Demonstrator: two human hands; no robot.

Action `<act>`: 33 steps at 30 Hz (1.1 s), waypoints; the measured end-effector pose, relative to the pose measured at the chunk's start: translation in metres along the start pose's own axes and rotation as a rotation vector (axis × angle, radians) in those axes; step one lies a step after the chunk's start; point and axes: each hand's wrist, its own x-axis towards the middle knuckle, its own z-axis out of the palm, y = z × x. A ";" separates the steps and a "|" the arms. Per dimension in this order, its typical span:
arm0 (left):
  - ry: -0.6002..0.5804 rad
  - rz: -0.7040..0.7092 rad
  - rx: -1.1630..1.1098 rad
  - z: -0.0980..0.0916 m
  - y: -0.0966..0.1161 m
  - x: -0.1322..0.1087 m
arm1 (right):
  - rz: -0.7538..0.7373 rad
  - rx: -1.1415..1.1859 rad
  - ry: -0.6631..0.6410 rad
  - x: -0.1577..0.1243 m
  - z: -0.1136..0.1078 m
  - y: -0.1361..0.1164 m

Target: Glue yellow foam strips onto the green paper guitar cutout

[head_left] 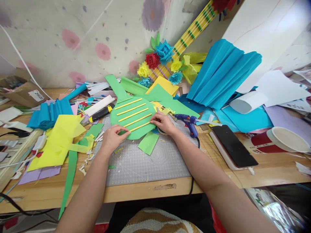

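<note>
A green paper cutout (pixel 131 111) with a rounded body and a strip-like neck lies on the grey cutting mat (pixel 148 166). Several thin yellow paper strips run across it in slanting rows. At the lowest yellow strip (pixel 140 126), my left hand (pixel 113 138) pinches the left end, and my right hand (pixel 163 122) pinches the right end. Both hands have fingertips pressed together at the cutout's edge. Just below the cutout is a small green paper piece (pixel 149 143). A blue glue gun (pixel 188 123) lies right of my right hand.
A black-and-yellow utility knife (pixel 100 113) lies left of the cutout. Blue crepe paper (pixel 222 76) stands at back right, near a paper-flower guitar (pixel 181 45). A phone (pixel 234 145) and a paper cup (pixel 279 140) stand at right. Yellow paper (pixel 58 139) covers the left side.
</note>
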 end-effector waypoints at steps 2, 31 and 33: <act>0.007 0.000 0.013 0.001 -0.001 0.000 | -0.004 -0.002 0.003 0.000 0.000 0.000; 0.041 -0.076 0.027 0.007 0.001 0.000 | -0.002 -0.051 0.022 -0.001 0.004 -0.001; 0.036 -0.081 0.031 0.007 0.001 -0.001 | -0.002 -0.049 0.028 -0.001 0.004 -0.001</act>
